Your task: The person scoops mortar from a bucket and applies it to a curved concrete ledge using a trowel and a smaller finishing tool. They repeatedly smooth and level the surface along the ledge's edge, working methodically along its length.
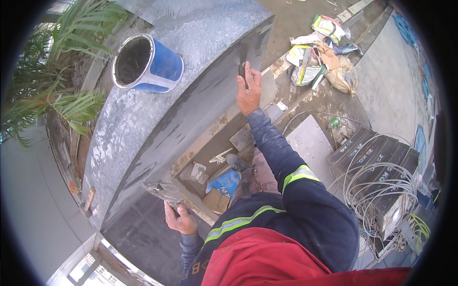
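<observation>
My right hand (248,93) grips a trowel (242,70) by its dark handle, its blade against the grey vertical face (210,86) of a curved raised wall. My left hand (180,220) holds a flat metal tool (163,191) smeared with grey material, low near the same face. On the wall's mottled top (112,133), a blue and white bucket (165,69) with dark grey contents stands upright. A wooden-handled tool (89,199) lies toward the left end of that top.
Leafy palms (71,109) grow beyond the wall. Bags (327,62) lie on the ground at upper right. Dark stacked weights (355,155) and coiled cables (377,190) sit at right. A pale board (310,138), a blue bag (222,183) and debris are around my feet.
</observation>
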`<control>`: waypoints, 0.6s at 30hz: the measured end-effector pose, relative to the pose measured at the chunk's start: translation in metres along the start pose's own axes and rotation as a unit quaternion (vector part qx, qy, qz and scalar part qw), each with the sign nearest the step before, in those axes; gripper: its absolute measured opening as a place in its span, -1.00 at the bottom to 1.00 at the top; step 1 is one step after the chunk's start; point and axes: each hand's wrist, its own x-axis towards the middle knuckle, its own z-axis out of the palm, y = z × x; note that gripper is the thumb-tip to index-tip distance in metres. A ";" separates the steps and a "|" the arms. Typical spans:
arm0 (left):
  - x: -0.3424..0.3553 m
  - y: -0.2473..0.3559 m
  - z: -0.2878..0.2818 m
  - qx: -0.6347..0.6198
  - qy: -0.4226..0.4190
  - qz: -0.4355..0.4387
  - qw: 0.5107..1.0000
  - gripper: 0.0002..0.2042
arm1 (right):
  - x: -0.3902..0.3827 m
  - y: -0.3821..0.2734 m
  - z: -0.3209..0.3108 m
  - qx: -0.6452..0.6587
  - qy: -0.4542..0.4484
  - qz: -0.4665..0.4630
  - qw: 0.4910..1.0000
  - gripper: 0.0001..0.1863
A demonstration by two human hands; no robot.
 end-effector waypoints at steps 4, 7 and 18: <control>0.007 0.005 0.000 -0.005 0.001 0.003 1.000 -0.46 | 0.007 -0.014 -0.028 0.015 0.000 0.031 0.999 -0.45; 0.009 0.012 0.004 -0.033 0.004 -0.018 0.999 -0.46 | 0.049 -0.026 -0.026 0.003 0.048 0.025 0.999 -0.46; 0.003 -0.002 0.003 0.002 0.003 0.019 1.000 -0.46 | -0.002 -0.004 -0.007 0.058 -0.017 0.026 0.998 -0.40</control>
